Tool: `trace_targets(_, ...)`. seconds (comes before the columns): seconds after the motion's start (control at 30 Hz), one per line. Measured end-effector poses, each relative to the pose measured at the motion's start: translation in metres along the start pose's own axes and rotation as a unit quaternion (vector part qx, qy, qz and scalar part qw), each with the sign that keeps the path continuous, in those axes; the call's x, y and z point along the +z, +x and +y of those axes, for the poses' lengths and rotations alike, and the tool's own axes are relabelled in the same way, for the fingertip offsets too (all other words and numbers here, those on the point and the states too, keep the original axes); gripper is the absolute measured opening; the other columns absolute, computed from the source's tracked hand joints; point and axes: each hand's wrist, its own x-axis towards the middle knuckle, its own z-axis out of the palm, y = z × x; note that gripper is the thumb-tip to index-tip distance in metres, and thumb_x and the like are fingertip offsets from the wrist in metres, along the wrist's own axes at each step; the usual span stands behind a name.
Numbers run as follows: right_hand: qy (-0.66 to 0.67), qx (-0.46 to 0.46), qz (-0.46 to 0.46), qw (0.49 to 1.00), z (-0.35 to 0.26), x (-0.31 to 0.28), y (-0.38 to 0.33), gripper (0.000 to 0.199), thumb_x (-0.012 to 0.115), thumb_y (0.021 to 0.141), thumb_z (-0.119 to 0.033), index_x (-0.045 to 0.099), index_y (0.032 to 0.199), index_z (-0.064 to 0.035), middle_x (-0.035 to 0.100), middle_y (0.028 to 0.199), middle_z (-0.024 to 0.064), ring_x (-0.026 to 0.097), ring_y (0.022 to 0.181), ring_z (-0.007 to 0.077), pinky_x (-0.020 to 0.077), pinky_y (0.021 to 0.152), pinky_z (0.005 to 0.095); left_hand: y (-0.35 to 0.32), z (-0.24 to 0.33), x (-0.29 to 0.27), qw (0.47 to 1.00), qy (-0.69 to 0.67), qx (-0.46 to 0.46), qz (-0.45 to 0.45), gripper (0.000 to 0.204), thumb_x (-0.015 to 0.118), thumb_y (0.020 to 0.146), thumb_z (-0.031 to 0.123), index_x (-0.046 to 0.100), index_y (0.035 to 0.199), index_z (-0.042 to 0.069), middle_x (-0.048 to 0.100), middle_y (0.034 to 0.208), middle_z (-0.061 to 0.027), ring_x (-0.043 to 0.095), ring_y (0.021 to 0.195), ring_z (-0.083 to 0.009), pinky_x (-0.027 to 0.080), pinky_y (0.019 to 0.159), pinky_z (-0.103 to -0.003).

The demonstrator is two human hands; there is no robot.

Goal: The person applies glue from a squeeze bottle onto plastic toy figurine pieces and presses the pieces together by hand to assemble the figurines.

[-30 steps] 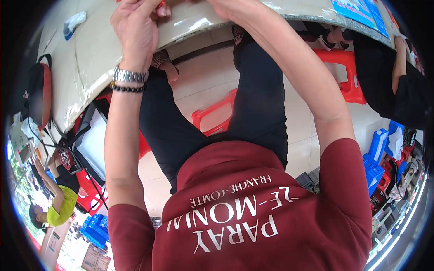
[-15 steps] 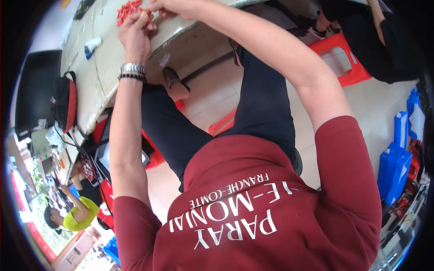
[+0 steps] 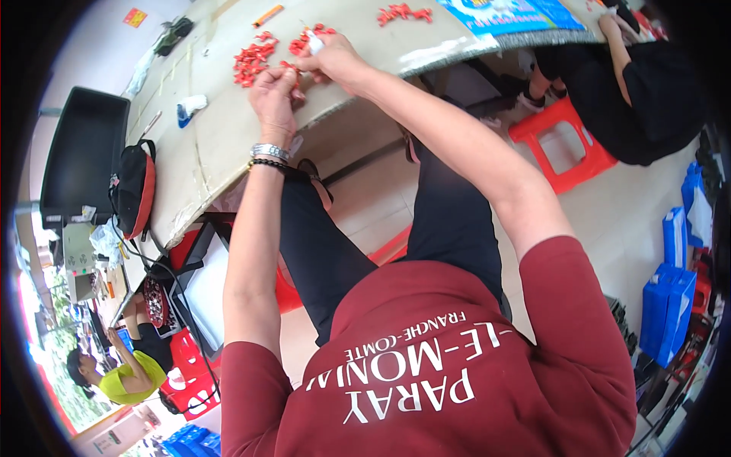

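Near the table's front edge, my left hand pinches a small red piece between thumb and fingertips. Close beside it, my right hand is closed round a small white tool with a thin pointed tip; its exact kind does not show. The two hands' fingertips nearly meet at the red piece. Just beyond my left hand lies a heap of small red pieces, and more lie beyond my right hand. A separate group of red pieces sits farther right.
An orange stick-like object and a white-and-blue crumpled item lie on the table. A blue package is at the right. A black-and-red bag stands left. A person in black works by a red stool.
The view has shifted, so the table and both hands sit lower and farther right in the picture. The white tool in my right hand now shows.
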Motion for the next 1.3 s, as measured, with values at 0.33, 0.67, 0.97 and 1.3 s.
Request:
trace_targets(0.33,-0.016,0.003,-0.011,1.0,-0.006,0.003,-0.01,0.013,0.071,0.078,-0.007,0.06,0.084,-0.0042,0.062,0.073,0.0021,0.055,0.058,0.0082,0.0448,0.052,0.0225,-0.01,0.002,0.001,1.0,0.004,0.017,0.002,0.005,0.061,0.088,0.004,0.057,0.087,0.001,0.058,0.069,-0.0028,0.051,0.051,-0.0086,0.046,0.048,-0.023)
trace_targets(0.67,-0.014,-0.03,0.008,0.999,0.0,0.005,-0.009,0.013,0.071,0.074,-0.004,0.062,0.082,-0.0018,0.062,0.068,0.0034,0.056,0.055,0.0088,0.0461,0.048,0.0232,-0.014,-0.002,-0.005,0.996,0.078,0.044,0.005,0.007,0.061,0.089,0.006,0.057,0.09,0.0,0.06,0.072,-0.0033,0.052,0.053,-0.0075,0.046,0.051,-0.022)
trace_targets(0.97,-0.049,-0.042,0.004,0.998,0.001,0.0,-0.009,0.013,0.071,0.077,-0.007,0.061,0.084,-0.0018,0.062,0.071,0.002,0.056,0.057,0.007,0.0465,0.051,0.0219,-0.006,0.0,-0.004,0.995,0.079,0.046,-0.026,0.006,0.06,0.09,0.006,0.057,0.092,0.001,0.061,0.074,-0.0041,0.053,0.055,-0.009,0.047,0.053,-0.023)
trace_targets(1.3,-0.063,-0.051,0.003,0.997,0.008,0.001,-0.004,0.017,0.072,0.077,-0.009,0.063,0.086,0.0008,0.063,0.071,0.0031,0.057,0.057,0.0072,0.0485,0.052,0.0216,-0.006,0.0,-0.002,0.998,0.041,0.051,-0.025,0.008,0.06,0.089,0.005,0.056,0.091,-0.002,0.06,0.072,-0.0048,0.053,0.053,-0.0104,0.049,0.051,-0.025)
